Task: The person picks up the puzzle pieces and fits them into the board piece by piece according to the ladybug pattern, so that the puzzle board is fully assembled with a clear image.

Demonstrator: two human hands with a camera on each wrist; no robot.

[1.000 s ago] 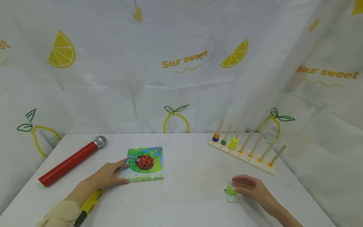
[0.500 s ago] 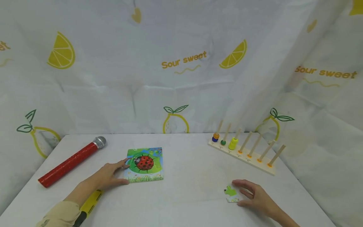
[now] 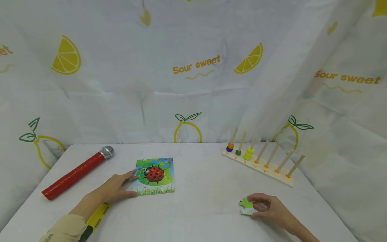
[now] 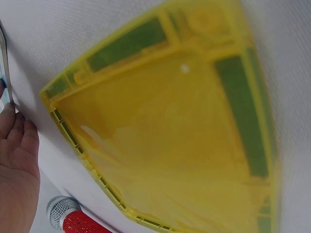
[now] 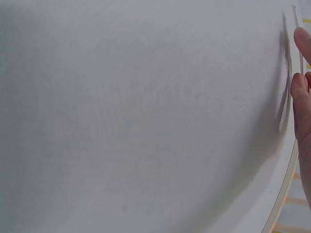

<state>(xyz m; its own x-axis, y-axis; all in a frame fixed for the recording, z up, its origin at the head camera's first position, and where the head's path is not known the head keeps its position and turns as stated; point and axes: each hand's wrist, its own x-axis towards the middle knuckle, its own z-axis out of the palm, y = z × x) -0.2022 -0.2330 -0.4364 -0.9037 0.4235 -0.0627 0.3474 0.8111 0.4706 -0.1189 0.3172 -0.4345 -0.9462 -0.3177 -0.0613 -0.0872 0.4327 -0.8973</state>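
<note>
Fingertips [image 5: 302, 92] of the right hand [image 5: 303, 121] are showing at the right edge, resting against the white table [image 5: 136, 121].

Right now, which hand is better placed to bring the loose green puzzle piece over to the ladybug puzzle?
The right hand: its fingers already pinch the green puzzle piece. The left hand rests flat against the ladybug puzzle, steadying its edge, far from the piece.

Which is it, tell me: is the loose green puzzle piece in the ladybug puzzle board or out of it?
Out. The green puzzle piece lies on the table, pinched by the right hand, well apart from the ladybug puzzle board.
</note>
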